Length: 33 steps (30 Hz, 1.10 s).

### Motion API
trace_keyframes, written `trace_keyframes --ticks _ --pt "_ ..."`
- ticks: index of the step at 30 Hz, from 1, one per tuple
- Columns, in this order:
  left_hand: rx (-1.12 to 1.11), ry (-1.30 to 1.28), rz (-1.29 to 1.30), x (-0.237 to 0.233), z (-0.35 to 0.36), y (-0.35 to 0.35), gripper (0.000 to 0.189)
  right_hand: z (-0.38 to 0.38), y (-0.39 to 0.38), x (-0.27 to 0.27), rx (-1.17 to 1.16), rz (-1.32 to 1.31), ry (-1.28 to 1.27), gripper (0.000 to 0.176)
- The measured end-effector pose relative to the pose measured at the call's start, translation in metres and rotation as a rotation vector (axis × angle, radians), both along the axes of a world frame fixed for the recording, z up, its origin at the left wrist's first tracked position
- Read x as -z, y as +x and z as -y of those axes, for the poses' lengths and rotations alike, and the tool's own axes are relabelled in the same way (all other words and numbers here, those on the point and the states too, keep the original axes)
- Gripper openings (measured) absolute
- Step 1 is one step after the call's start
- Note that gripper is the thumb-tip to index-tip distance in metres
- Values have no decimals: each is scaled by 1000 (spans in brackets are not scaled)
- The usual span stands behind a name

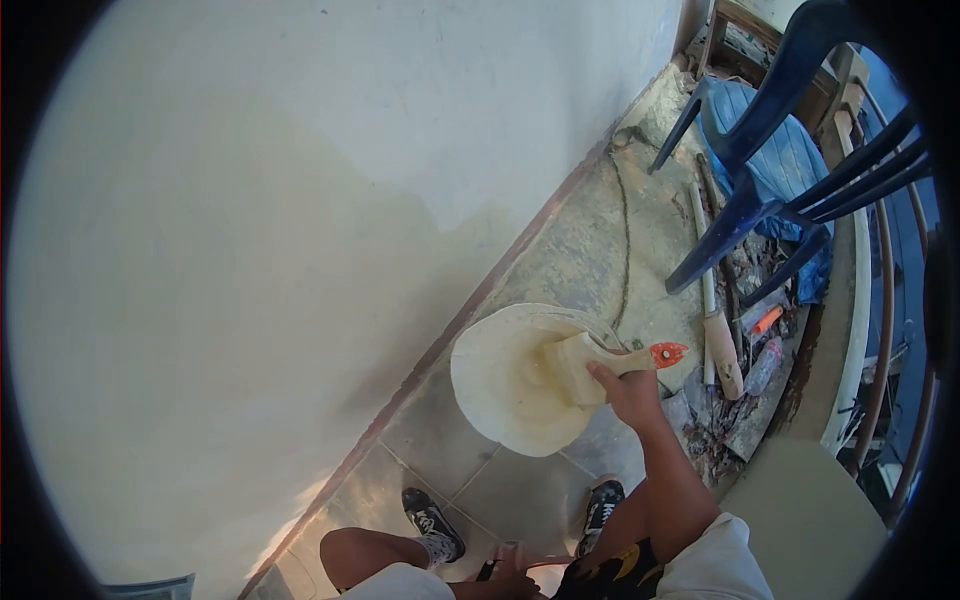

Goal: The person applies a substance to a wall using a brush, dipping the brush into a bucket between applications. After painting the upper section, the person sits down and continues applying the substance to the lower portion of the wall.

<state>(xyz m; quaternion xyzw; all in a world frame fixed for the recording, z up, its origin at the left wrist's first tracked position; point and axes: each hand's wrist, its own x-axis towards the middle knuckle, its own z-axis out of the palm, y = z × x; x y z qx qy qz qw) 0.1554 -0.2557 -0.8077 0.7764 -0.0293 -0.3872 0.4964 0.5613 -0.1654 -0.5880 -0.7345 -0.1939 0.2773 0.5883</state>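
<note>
Cream-caked wood of a wide brush (578, 365) clamped in the curled fingers (603, 377) of the right hand (632, 395), red handle tip poking out to the right, bristle end over the paint-coated bucket (480, 400) on the tiled floor (520, 495). Lower down, left hand (515, 570) between the knees, fingers too hidden to tell whether apart or closed. Further out, pale wall (250, 250) at left, blue plastic chair (780, 170) at right.
</note>
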Motion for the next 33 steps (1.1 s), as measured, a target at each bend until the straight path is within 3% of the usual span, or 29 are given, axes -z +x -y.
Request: trace_keyframes --ticks 6,10,15,18,21,29,33 --pt "38 -105 -57 28 11 7 39 1 4 -9 41 5 39 26" --pt "38 -121 -96 24 3 7 38 -2 4 -13 26 12 36 25" --pt "74 -101 -39 35 -41 79 36 -10 0 4 131 174 193 25" --pt "104 -143 -64 41 -34 89 35 -3 -10 -14 102 97 162 25" --pt "90 -172 -123 41 -22 66 34 2 -20 -38 107 127 87 24" --pt "-24 -145 -180 31 -35 31 32 22 -41 -35 33 218 311 24" --pt "-55 -193 -178 33 4 18 31 38 -63 -63 97 215 100 22"
